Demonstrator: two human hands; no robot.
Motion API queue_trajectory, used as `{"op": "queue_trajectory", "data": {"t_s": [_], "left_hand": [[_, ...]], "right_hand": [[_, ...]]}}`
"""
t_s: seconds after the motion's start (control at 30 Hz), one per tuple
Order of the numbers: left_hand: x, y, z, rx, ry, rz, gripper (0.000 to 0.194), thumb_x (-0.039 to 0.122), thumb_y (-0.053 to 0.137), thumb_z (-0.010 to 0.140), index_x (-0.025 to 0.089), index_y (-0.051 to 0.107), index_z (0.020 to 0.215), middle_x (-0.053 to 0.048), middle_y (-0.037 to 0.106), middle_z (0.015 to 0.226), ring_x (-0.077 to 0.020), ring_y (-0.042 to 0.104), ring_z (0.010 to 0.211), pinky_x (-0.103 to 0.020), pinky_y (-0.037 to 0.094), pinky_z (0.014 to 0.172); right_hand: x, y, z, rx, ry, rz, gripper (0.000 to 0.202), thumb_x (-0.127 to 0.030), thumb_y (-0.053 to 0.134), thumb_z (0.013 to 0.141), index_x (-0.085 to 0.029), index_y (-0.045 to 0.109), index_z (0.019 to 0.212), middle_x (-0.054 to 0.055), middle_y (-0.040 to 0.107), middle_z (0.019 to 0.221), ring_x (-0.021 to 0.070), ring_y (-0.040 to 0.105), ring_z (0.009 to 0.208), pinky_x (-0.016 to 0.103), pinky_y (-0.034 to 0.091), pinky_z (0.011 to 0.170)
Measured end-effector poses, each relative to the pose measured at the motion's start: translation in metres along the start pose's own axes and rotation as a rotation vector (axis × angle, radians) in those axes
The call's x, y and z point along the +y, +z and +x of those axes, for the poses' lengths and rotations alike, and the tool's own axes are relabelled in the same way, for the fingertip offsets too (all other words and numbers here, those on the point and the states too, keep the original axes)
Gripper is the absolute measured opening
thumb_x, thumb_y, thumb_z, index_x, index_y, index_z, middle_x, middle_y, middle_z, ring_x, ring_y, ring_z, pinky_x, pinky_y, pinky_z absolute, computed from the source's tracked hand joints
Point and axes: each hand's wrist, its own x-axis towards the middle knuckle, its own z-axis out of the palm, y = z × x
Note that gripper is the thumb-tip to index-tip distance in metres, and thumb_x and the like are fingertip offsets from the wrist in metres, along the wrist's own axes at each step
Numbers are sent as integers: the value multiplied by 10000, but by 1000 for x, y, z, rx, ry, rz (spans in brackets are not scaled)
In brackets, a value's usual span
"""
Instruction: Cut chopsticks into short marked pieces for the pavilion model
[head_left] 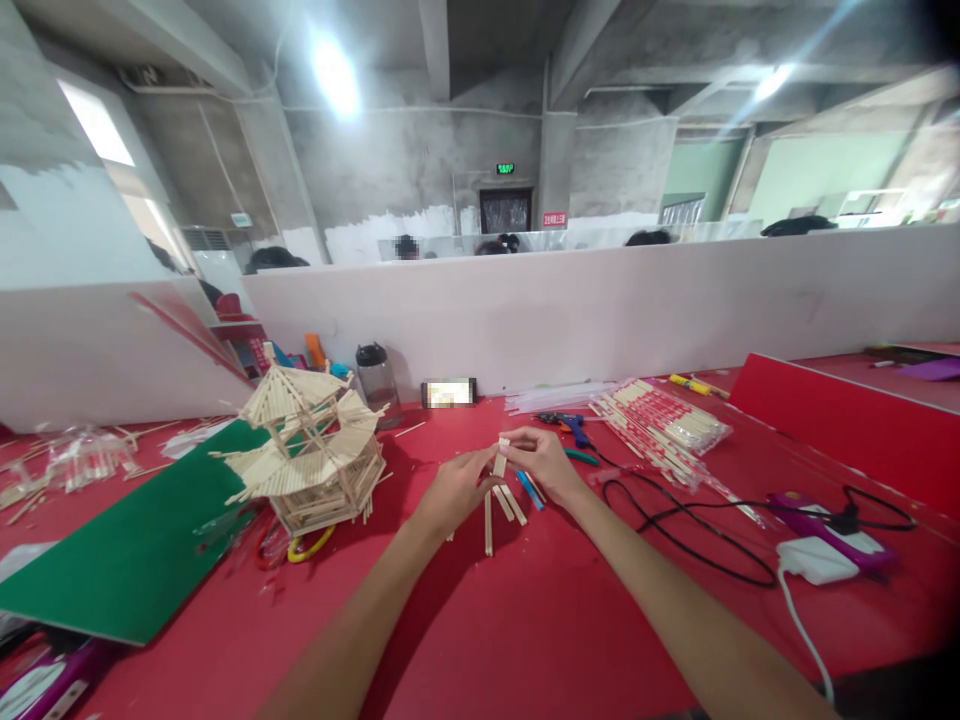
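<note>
My left hand and my right hand meet above the middle of the red table, their fingers closed on a short piece of pale wooden sticks. The piece stands roughly upright between the fingertips. Below it, several loose wooden sticks lie on the table, with a blue strip beside them under my right hand. To the left stands a pagoda-like model made of pale sticks, with a tiered roof.
Behind my hands are a bottle, a phone and a blue glue gun. Bagged sticks, black cable and a purple power strip lie right. A green board is left; a white partition runs behind.
</note>
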Motion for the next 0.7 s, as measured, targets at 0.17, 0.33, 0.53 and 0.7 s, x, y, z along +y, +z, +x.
{"op": "queue_trajectory", "data": {"t_s": [0.17,0.33,0.53,0.7], "left_hand": [[1,-6,0,-25,34,38,464,349,617,886,243,511,1325,-51,715,1007,-183,674,900,-297,516,844],[3,-10,1,-16,70,63,452,358,610,891,218,525,1313,-58,722,981,-182,677,888,-294,513,847],[2,-11,0,-2,112,88,457,389,586,902,218,516,1321,-60,722,966,-180,681,863,-292,517,824],[2,-12,0,4,138,100,434,383,557,921,212,519,1319,-67,725,958,-177,681,848,-292,520,816]], "right_hand": [[-5,1,-2,-25,0,-25,349,-409,798,633,-198,719,900,51,746,853,225,700,788,344,575,688],[-7,2,-2,-11,-22,-46,337,-405,794,639,-200,713,895,49,740,849,213,692,781,325,568,679],[-10,1,-3,-17,-35,-59,337,-406,796,639,-193,711,886,44,731,825,202,687,769,308,562,667],[-7,0,-2,-37,-46,-53,323,-403,783,659,-204,711,903,39,734,837,202,691,774,311,568,677]]}}
